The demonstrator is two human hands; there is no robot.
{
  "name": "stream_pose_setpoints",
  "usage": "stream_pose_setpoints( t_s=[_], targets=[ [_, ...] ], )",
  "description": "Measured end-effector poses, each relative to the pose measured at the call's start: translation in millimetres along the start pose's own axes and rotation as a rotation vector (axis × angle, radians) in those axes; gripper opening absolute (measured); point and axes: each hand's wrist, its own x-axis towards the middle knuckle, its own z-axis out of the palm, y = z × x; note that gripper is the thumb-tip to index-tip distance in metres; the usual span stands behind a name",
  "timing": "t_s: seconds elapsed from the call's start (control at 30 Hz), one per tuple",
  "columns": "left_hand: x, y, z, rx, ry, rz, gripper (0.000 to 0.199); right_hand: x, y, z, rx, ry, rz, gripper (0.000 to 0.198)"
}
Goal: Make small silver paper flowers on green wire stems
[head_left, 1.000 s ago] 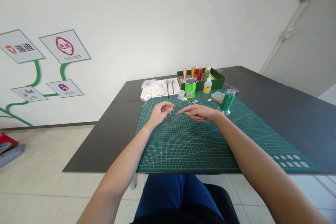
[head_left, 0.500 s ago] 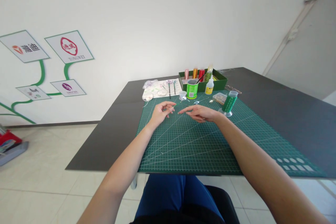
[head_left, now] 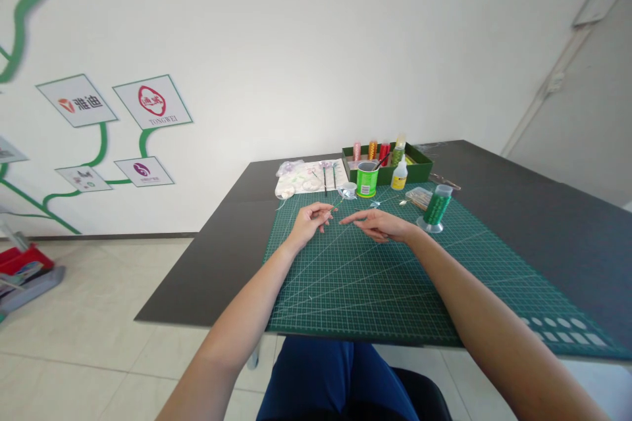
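My left hand point(head_left: 310, 223) is closed in a pinch on a thin green stem point(head_left: 338, 204), whose tip points up and to the right above the cutting mat point(head_left: 336, 276). Just to its right is my right hand point(head_left: 378, 223), index finger stretched toward the left fingertips and the other fingers loosely bent. I see nothing held in it. A small clear cup point(head_left: 347, 191) sits beyond the stem tip. Close to my right wrist stands a spool of green thread point(head_left: 437, 205).
At the back are a green tin point(head_left: 367, 181), a glue bottle point(head_left: 399, 174) and a green box point(head_left: 419, 161) with several thread spools. Two dark brushes point(head_left: 325, 181) lie on a white paper cloth point(head_left: 296, 179). A box of small sticks point(head_left: 419, 198) lies beside the green spool.
The camera view has shifted, so the scene sits lower and farther right. The green stem now shows more plainly above my left fingers. My hands keep nearly the same pose.
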Motion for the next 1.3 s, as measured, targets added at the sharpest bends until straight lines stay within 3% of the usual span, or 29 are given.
stream_pose_setpoints(
  t_s=[0.47, 0.7, 1.07, 1.3],
  targets=[
    [-3, -1, -3, -0.029, 0.027, 0.033, 0.04, 7, 7, 3, 0.081, 0.074, -0.047, 0.064],
    [-10, 9, -4, -0.002, 0.067, 0.09, 0.035, 3, -6, 10, 0.116, 0.098, -0.076, 0.066],
    [-45, 32, 9, -0.07, 0.092, 0.113, 0.038, -21, -16, 38, 0.246, 0.21, -0.199, 0.06],
    [-73, 48, 12, -0.072, 0.109, 0.138, 0.035, -47, -17, 53, 0.152, 0.324, -0.249, 0.049]
  ],
)
